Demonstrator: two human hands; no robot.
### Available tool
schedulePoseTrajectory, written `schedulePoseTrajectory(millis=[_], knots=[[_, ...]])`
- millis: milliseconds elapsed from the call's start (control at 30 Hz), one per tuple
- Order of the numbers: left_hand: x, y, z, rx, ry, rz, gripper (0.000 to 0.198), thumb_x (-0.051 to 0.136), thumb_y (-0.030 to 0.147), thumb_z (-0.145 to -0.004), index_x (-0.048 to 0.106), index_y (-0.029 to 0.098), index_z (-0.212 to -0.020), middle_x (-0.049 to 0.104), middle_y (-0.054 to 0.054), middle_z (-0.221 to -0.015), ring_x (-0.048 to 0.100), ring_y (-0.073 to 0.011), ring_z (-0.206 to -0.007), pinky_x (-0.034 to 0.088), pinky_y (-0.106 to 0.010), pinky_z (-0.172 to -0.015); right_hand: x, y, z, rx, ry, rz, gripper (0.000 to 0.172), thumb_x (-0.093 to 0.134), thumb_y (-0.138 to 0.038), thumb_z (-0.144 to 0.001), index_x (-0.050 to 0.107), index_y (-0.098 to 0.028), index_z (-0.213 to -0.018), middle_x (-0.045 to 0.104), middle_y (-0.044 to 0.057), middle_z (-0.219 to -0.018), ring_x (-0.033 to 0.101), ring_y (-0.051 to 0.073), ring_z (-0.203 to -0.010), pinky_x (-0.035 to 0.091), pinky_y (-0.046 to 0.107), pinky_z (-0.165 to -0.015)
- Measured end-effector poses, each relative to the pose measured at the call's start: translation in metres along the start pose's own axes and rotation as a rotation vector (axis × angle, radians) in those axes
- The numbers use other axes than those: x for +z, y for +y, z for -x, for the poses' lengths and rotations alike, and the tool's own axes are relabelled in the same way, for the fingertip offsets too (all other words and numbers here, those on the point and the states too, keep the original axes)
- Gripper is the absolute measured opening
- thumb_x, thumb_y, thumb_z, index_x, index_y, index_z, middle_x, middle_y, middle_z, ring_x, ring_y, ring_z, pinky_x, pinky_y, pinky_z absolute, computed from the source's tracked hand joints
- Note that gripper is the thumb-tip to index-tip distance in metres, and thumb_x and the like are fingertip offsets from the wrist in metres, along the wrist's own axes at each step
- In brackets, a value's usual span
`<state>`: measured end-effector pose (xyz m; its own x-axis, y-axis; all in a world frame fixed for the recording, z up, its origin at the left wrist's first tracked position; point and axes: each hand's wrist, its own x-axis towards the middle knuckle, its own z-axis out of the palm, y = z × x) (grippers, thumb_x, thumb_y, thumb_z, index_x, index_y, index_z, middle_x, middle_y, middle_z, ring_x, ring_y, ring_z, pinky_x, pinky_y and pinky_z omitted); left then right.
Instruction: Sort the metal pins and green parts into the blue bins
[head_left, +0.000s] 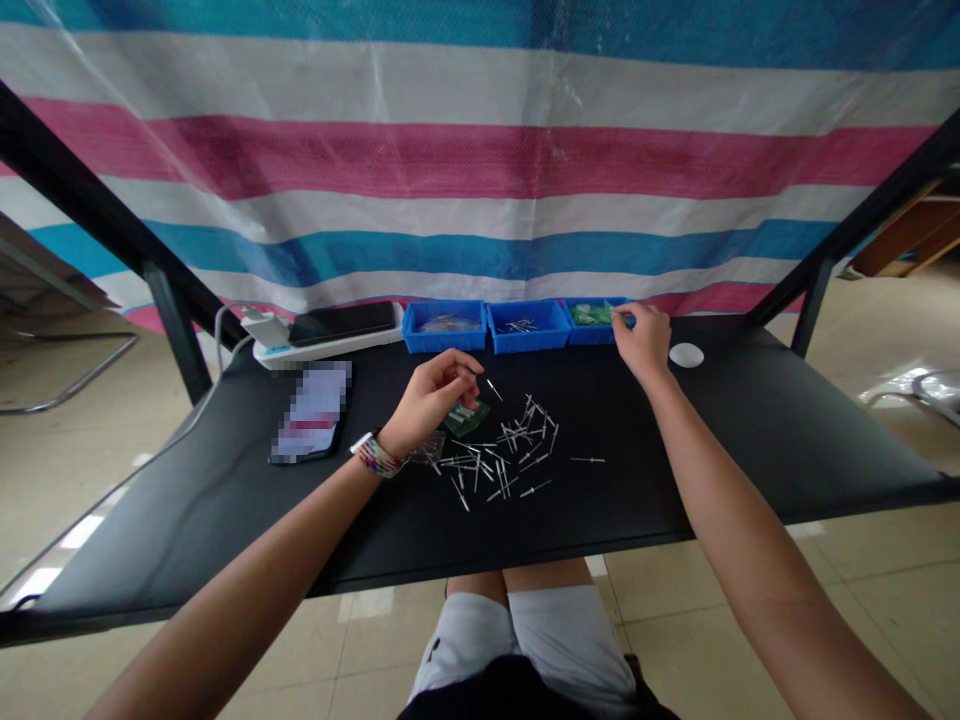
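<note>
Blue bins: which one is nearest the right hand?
The rightmost bin, holding green packaging; the right hand is at its right end. The middle bin, with thin metal pieces, and the left bin sit farther away.

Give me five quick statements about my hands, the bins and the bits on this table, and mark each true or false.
1. Metal pins lie scattered on the black table. True.
2. The right hand is at the leftmost bin. False: the right hand is at the rightmost bin.
3. The middle bin holds metal pins. True.
4. A green packet lies close to the left hand. True.
5. The white disc lies beside the power strip. False: the white disc lies to the right of the right hand.
</note>
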<state>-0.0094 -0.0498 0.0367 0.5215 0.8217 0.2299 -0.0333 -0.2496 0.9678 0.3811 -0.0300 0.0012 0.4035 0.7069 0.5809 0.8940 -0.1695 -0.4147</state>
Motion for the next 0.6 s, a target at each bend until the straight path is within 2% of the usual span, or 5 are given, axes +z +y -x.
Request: schedulePoseTrajectory(millis=[200,367,467,533,600], knots=[[-0.006,-0.003,-0.002,0.017,0.034,-0.161,0.015,0.061,0.026,-0.091,0.066,0.017,-0.101,0.068,-0.002,-0.078,0.067,-0.0156,-0.068,0.052,-0.027,-0.066,0.002,0.0,-0.003,0.063,0.066,-0.105,0.021,0.061,-0.03,-0.09,0.078,-0.019,-0.095,0.077,0.014,-0.103,0.065,0.031,-0.098,0.048,0.044,-0.096],[-0.019,0.0,-0.002,0.114,0.014,-0.906,0.013,0.063,0.029,-0.088,0.072,0.02,-0.091,0.071,-0.005,-0.087,0.065,-0.0208,-0.077,0.045,-0.03,-0.066,-0.007,-0.015,-0.004,0.044,0.127,-0.161,0.024,0.054,-0.025,-0.09,0.078,-0.018,-0.092,0.078,0.015,-0.103,0.067,0.033,-0.108,0.048,0.048,-0.103],[-0.023,0.002,-0.001,0.082,-0.047,-1.102,0.018,0.064,0.035,-0.089,0.074,0.022,-0.096,0.073,-0.005,-0.094,0.067,-0.0218,-0.079,0.041,-0.031,-0.064,-0.038,-0.037,0.006,0.01,0.185,-0.387,0.026,0.052,-0.026,-0.093,0.077,-0.019,-0.095,0.077,0.014,-0.101,0.07,0.031,-0.102,0.055,0.047,-0.095],[-0.024,0.001,0.0,0.046,-0.092,-1.112,0.02,0.065,0.038,-0.089,0.074,0.023,-0.099,0.075,-0.004,-0.095,0.068,-0.0213,-0.079,0.039,-0.031,-0.063,-0.071,-0.055,0.023,-0.064,0.217,-0.658,0.029,0.049,-0.031,-0.1,0.076,-0.023,-0.105,0.076,0.009,-0.096,0.073,0.028,-0.094,0.059,0.047,-0.086],[-0.023,0.0,0.0,0.033,-0.112,-1.113,0.021,0.067,0.038,-0.088,0.073,0.024,-0.102,0.075,-0.003,-0.095,0.069,-0.0211,-0.079,0.039,-0.03,-0.063,-0.108,-0.069,0.045,-0.18,0.19,-0.816,0.034,0.043,-0.038,-0.108,0.075,-0.029,-0.116,0.074,0.008,-0.101,0.074,0.028,-0.095,0.062,0.048,-0.083]])
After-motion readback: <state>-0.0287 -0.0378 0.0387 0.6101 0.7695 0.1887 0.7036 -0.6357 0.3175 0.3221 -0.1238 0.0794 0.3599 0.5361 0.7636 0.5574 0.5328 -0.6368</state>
